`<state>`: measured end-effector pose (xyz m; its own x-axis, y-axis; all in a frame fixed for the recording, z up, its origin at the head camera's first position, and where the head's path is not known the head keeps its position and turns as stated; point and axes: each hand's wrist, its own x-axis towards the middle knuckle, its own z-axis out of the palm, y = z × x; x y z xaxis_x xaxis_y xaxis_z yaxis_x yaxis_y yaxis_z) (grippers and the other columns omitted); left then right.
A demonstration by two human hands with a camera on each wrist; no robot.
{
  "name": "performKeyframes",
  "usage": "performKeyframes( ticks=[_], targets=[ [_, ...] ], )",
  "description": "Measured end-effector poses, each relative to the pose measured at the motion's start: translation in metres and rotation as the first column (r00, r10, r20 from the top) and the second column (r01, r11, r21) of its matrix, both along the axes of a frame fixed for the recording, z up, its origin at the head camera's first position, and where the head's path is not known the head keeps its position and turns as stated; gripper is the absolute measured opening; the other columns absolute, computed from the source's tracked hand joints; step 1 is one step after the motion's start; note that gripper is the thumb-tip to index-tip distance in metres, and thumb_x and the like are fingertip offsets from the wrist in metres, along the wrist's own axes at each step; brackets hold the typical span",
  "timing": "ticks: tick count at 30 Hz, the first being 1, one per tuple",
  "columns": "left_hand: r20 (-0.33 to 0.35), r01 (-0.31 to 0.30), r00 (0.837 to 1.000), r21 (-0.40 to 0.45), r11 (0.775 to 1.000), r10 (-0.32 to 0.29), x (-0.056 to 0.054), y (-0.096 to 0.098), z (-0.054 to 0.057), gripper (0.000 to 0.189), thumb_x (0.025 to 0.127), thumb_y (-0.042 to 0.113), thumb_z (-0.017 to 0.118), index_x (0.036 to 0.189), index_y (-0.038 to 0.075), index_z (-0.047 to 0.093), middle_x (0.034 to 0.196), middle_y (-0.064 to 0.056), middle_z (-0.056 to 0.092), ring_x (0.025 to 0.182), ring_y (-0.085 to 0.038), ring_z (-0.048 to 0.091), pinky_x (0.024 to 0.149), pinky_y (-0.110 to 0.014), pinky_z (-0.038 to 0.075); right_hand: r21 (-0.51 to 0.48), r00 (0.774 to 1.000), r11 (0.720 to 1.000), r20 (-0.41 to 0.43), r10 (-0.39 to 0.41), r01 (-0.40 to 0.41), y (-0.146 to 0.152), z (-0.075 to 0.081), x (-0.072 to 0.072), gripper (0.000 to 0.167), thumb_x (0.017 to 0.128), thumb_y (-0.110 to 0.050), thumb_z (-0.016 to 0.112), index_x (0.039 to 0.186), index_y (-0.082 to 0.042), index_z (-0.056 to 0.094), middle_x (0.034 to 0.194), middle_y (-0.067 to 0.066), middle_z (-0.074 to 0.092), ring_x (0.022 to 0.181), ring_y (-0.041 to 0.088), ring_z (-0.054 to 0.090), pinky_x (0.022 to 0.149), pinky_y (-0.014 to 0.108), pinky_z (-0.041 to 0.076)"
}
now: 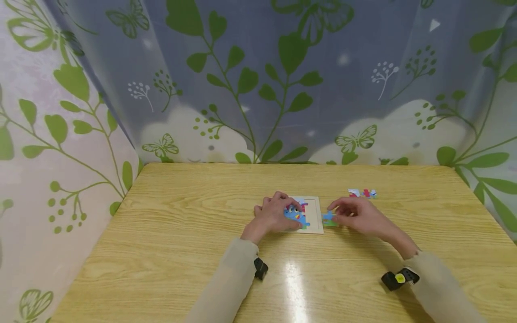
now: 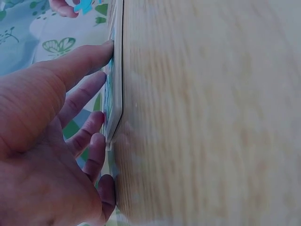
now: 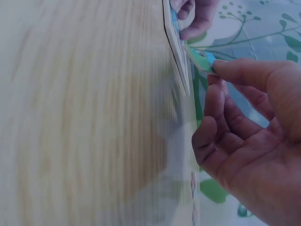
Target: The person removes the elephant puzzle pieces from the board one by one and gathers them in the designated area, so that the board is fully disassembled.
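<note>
A partly filled jigsaw puzzle (image 1: pixel 298 216) with a blue cartoon face lies in a pale wooden tray (image 1: pixel 318 204), whose right side shows bare wood. My left hand (image 1: pixel 273 215) rests over the tray's left side, fingers spread and fingertips touching the puzzle. In the left wrist view, the thumb (image 2: pixel 101 54) presses at the tray's near edge. Just right of the tray, my right hand (image 1: pixel 357 216) pinches a blue and green puzzle piece (image 1: pixel 329 218) between thumb and fingers. The right wrist view shows this puzzle piece (image 3: pixel 202 60) lifted and tilted beside the tray.
Several loose puzzle pieces (image 1: pixel 365 194) in red, white and blue lie behind the right hand. The wooden table (image 1: pixel 181 215) ends at a patterned curtain (image 1: pixel 258 112) at the back and left. A black band (image 1: pixel 260 268) sits on the left wrist, another (image 1: pixel 400 278) on the right.
</note>
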<state>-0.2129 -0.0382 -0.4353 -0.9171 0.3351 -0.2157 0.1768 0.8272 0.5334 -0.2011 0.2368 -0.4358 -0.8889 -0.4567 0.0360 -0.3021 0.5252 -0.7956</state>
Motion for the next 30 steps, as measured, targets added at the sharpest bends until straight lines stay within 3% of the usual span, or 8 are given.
performKeyframes(
  ticks=[7, 17, 30],
  targets=[
    [-0.008, 0.009, 1.0, 0.004, 1.0, -0.009, 0.003, -0.002, 0.0, 0.034, 0.09, 0.046, 0.076, 0.121, 0.04, 0.065, 0.153, 0.002, 0.041, 0.136, -0.036, 0.039, 0.096, -0.054, 0.031, -0.001, 0.999, 0.999, -0.026, -0.037, 0.037, 0.019, -0.002, 0.003, 0.021, 0.096, -0.008, 0.07, 0.116, -0.005, 0.071, 0.095, 0.008, 0.07, 0.075, 0.009, 0.063, 0.061, 0.026, 0.049],
    [-0.019, 0.0, 1.0, 0.005, 1.0, 0.0, 0.009, 0.001, 0.001, 0.032, 0.091, 0.045, 0.074, 0.121, 0.038, 0.064, 0.15, 0.003, 0.042, 0.13, -0.031, 0.043, 0.09, -0.05, 0.031, 0.022, 0.994, 0.994, 0.025, -0.11, 0.109, 0.039, -0.002, 0.007, 0.025, 0.097, -0.014, 0.07, 0.12, -0.005, 0.068, 0.096, 0.01, 0.071, 0.074, 0.013, 0.065, 0.06, 0.027, 0.05],
    [-0.041, 0.017, 0.999, 0.042, 0.999, -0.015, 0.008, -0.002, -0.003, 0.031, 0.092, 0.044, 0.074, 0.122, 0.037, 0.065, 0.148, 0.001, 0.044, 0.127, -0.032, 0.043, 0.089, -0.05, 0.029, 0.071, 0.985, 0.982, -0.031, -0.171, 0.173, 0.072, -0.003, 0.01, 0.028, 0.1, -0.021, 0.068, 0.124, -0.007, 0.068, 0.097, 0.007, 0.074, 0.078, 0.011, 0.068, 0.064, 0.027, 0.049]
  ],
)
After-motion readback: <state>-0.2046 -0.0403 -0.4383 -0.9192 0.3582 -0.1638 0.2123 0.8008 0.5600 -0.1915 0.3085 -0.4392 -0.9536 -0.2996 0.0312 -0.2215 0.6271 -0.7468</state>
